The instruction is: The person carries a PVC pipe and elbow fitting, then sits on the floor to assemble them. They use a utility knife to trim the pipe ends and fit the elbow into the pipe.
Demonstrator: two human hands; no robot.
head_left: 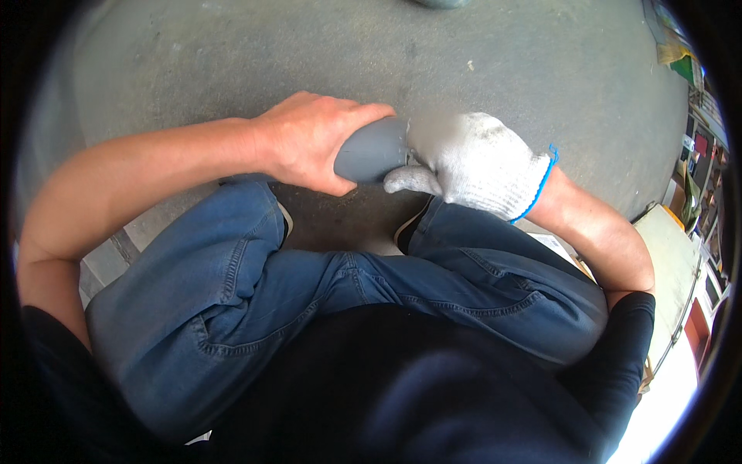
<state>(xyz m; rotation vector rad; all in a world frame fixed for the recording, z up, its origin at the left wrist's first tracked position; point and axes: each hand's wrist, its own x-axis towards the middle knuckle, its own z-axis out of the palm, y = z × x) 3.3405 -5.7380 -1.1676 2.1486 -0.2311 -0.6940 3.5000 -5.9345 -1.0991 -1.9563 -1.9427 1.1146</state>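
A short grey plastic pipe (372, 151) lies crosswise in front of my knees, above the concrete floor (232, 62). My bare left hand (309, 139) is wrapped around its left part. My right hand (471, 162), in a white knit glove with a blue cuff edge, grips the pipe's right end, which is blurred and mostly hidden under the glove. Both hands touch each other along the pipe. My legs in blue jeans (325, 301) are folded below the hands.
A pale board or box (672, 263) lies on the floor at the right. Shelves with coloured items (696, 116) line the far right rim. A grey round object (440, 3) peeks in at the top edge.
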